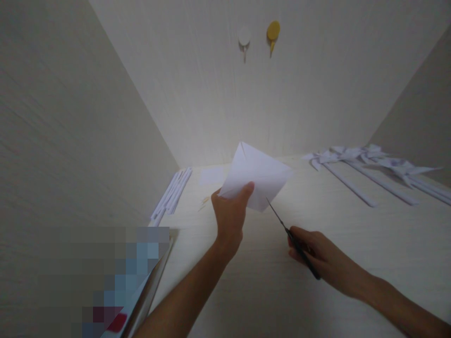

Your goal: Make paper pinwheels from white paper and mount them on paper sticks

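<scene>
My left hand (230,211) is closed on a white square sheet of paper (260,176), thumb on top. Crease lines run across the sheet, and it is held above the table with one corner pointing away from me. In my right hand (313,253) is a pair of scissors (298,244) with dark handles. The blades point up and left, and their tip is at the paper's lower right edge. Whether the blades have cut into the paper I cannot tell.
At the left lies a bundle of rolled white paper sticks (172,192). Near it are a flat white paper square (211,175) and several small toothpick-like sticks (203,203). Paper pinwheel-like shapes on white sticks (352,185) lie at the right. Two hooks (273,31) hang on the back wall.
</scene>
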Demonstrator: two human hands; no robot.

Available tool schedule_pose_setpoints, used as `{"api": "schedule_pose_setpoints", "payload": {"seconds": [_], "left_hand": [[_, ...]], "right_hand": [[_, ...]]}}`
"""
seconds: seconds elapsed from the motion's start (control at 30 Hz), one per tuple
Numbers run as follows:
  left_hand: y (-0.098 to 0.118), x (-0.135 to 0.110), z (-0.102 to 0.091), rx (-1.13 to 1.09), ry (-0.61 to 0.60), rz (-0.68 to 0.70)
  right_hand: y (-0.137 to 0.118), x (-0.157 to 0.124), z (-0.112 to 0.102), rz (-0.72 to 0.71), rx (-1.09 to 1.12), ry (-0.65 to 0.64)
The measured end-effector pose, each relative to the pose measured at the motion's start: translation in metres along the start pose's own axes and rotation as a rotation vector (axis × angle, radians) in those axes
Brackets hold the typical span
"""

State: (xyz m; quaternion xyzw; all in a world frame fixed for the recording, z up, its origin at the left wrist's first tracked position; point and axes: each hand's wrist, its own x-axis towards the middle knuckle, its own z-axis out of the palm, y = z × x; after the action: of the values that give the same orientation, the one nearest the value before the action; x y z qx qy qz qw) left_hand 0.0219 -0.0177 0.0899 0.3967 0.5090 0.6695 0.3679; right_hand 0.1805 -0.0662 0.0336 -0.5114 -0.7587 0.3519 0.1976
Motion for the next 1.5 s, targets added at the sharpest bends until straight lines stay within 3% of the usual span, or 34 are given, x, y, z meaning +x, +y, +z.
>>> {"api": "schedule_pose_setpoints", "payload": {"seconds": [0.33,0.53,0.87,1.27,1.5], "left_hand": [[-0.008,-0.008,0.003,-0.105,-0.168,-0.142],[-0.013,-0.008,0.002,-0.055,-0.251,-0.1],[-0.01,-0.003,-0.001,0.004,-0.198,0.041],[-0.002,-0.006,0.002,-0.102,-0.151,-0.056],[-0.003,-0.008,0.004,-0.092,-0.181,-0.099]], "right_hand": [[-0.003,0.0,-0.006,-0.008,0.139,0.052],[-0.003,-0.001,-0.008,-0.019,0.254,0.05],[-0.004,-0.002,-0.005,-0.075,0.28,-0.045],[-0.006,-0.002,-0.002,-0.055,0.267,-0.086],[-0.005,-0.003,-0.003,-0.069,0.281,-0.078]]}}
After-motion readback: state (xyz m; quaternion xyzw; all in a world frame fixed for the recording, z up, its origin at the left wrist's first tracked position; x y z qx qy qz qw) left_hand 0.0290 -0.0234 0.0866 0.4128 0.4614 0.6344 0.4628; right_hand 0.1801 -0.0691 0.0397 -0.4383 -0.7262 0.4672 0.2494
